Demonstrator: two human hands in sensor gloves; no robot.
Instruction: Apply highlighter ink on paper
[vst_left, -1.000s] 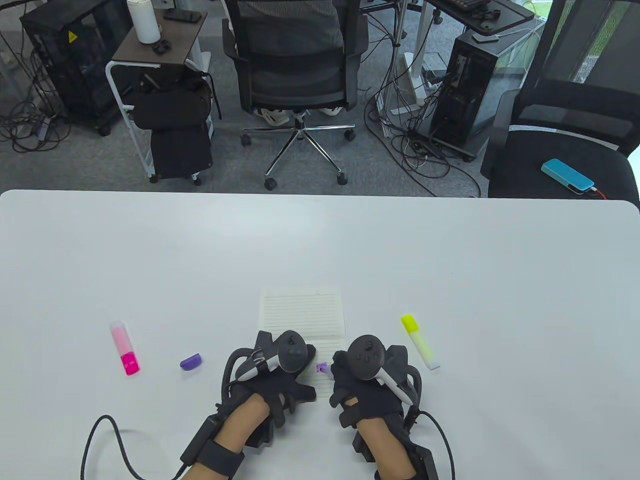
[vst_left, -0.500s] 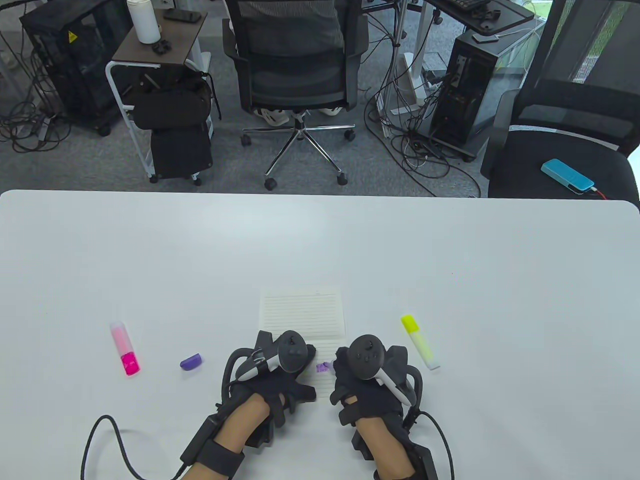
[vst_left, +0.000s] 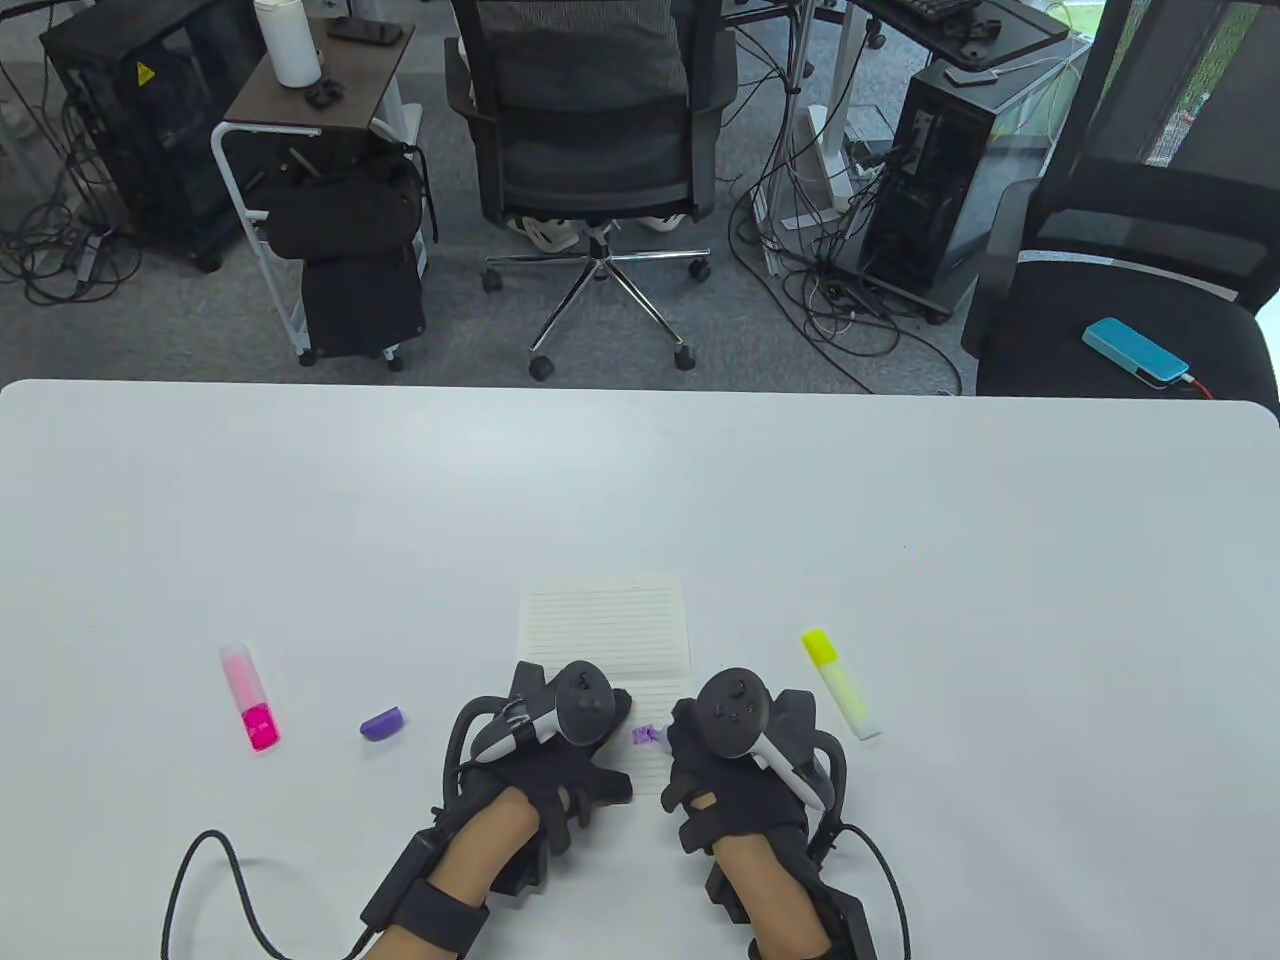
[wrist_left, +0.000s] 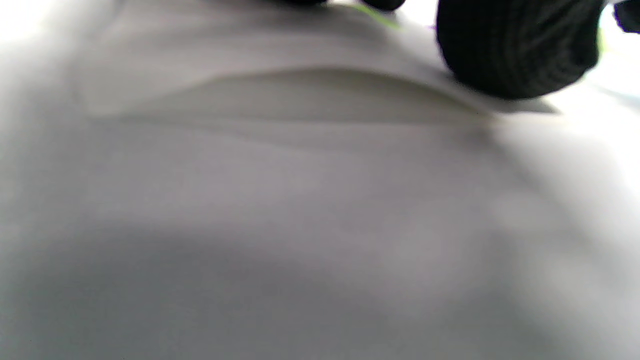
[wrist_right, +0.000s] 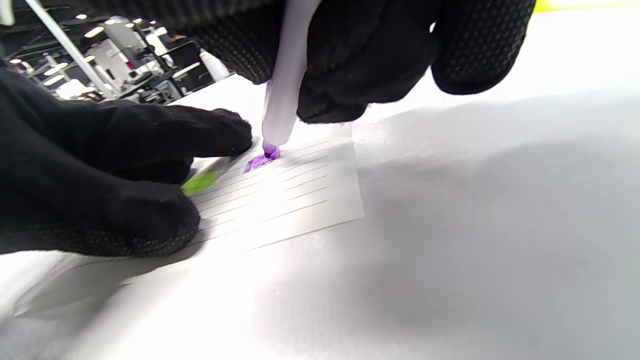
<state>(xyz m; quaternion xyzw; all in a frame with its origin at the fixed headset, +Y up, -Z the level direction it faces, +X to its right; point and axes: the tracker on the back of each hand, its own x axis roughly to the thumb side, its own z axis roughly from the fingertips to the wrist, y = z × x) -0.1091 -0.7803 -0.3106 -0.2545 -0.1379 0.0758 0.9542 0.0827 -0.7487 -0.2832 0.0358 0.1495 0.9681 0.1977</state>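
While my left hand (vst_left: 560, 750) is pressing flat on the lined paper (vst_left: 606, 622) near the table's (vst_left: 900, 500) front edge, my right hand (vst_left: 735, 765) is gripping the uncapped purple highlighter (wrist_right: 286, 85), fingers closed round its barrel, its tip touching the sheet. A purple patch (wrist_right: 261, 161) and a green mark (wrist_right: 200, 182) are showing; I am judging inking underway, with most lines remaining bare. The purple cap (vst_left: 382, 722) is lying apart.
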